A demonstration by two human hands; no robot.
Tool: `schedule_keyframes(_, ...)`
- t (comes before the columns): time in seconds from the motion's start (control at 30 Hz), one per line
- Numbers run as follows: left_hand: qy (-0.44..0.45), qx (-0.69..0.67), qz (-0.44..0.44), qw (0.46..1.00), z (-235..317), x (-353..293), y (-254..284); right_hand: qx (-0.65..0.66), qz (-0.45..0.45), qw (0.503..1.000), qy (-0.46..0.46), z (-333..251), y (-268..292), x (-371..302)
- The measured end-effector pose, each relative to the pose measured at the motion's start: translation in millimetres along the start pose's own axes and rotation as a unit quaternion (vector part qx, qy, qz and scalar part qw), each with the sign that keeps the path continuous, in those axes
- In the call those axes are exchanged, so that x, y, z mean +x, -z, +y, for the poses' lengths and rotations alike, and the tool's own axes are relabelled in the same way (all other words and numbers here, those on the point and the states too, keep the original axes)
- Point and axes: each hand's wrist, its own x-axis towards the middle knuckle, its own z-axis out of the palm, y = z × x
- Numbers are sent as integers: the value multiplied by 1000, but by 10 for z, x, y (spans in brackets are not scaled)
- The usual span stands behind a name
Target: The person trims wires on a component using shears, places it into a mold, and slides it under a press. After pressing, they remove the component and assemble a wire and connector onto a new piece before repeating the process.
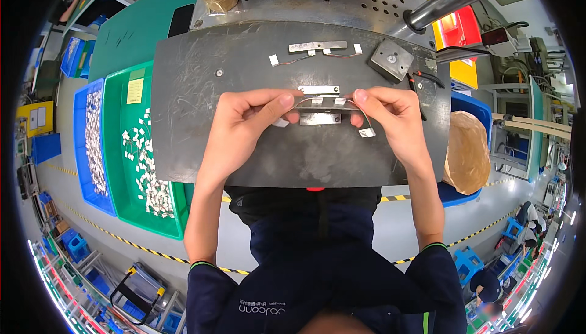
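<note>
Both forearms rise from dark sleeves, cross the near edge of the dark table (189, 132) and slant inward, bringing the hands face to face over its middle. The left hand (244, 120) is turned inward, its thumb and index finger pinching the left end of a slim strip (316, 108); the remaining fingers curl under it. The right hand (390, 114) mirrors this pose, thumb and index finger closed on the strip's right end, other fingers bent below. The strip thus lies level between the two hands, roughly midway between the table's far and near edges. Two small white plugs sit along its upper side, and thin wires arc outward from them; one wire ends in a white connector (367, 132) hanging just beside the right hand. A bright metal bar (319, 90) shows just beyond the strip and a metal plate (320, 119) just nearer; whether the strip touches either cannot be told. Toward the far edge lies a wired bar (317, 46) with a connector at each side; a square metal block (390, 60) stands near the far right corner. Beyond the left edge is a green bin (113, 163) containing white connectors.
</note>
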Motion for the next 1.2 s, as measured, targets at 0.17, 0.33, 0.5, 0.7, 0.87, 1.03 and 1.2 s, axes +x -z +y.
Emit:
schedule_keyframes(0.17,-11,4,-5,1000,-28,13,8,18,-1,1000,12,52,9,-8)
schedule_keyframes(0.33,13,-8,-11,1000,-62,-23,16,28,-19,999,-7,93,43,-47)
schedule_keyframes(0.5,-65,155,-45,985,-165,-135,47,-52,-50,997,38,199,40,-189)
schedule_keyframes(0.7,-354,358,-61,862,-490,-173,15,-369,-56,859,350,537,21,-233)
schedule_keyframes(0.87,-299,343,-10,890,-245,135,32,-357,30,861,360,338,71,111)
schedule_keyframes(1.03,-372,443,141,803,-257,833,7,-487,92,781,380,202,145,852)
schedule_keyframes(1.2,-317,443,56,837,-331,912,82,-493,64,788,364,313,180,933)
